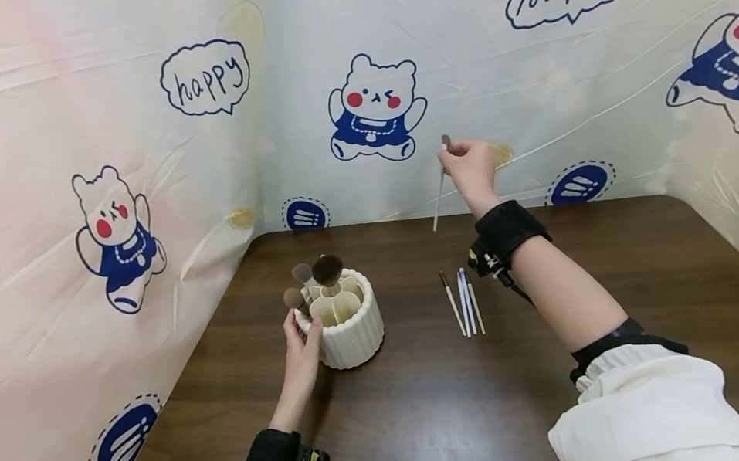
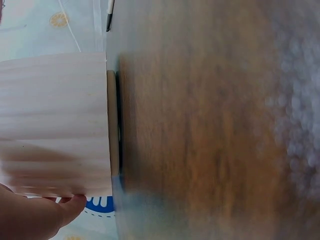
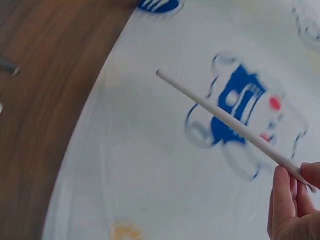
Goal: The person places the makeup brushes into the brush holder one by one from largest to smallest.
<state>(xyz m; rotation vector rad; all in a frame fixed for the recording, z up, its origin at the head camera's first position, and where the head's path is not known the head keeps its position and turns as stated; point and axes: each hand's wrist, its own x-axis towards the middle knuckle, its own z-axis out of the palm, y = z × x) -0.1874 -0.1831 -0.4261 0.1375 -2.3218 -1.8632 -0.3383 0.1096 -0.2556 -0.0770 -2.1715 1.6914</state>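
Note:
A cream, ribbed makeup brush holder (image 1: pixel 353 340) stands upright on the table, its inside split by petal-shaped dividers. Several brushes rise from it, among them a wide dark fluffy brush (image 1: pixel 328 270) and a brown round one (image 1: pixel 293 298). My left hand (image 1: pixel 303 354) grips the holder's left side, the thumb toward the front; in the left wrist view, the hand (image 2: pixel 40 215) touches the ribbed wall. Above the table's far edge, my right hand (image 1: pixel 471 168) pinches a slim white-handled makeup brush (image 3: pixel 220 112) near its bristle end, the handle slanting down.
Several thin brushes (image 1: pixel 465 303) lie side by side on the brown wooden table (image 1: pixel 423 426), right of the holder. A printed cloth (image 1: pixel 462 78) with cartoon bears hangs behind and along the sides of the table.

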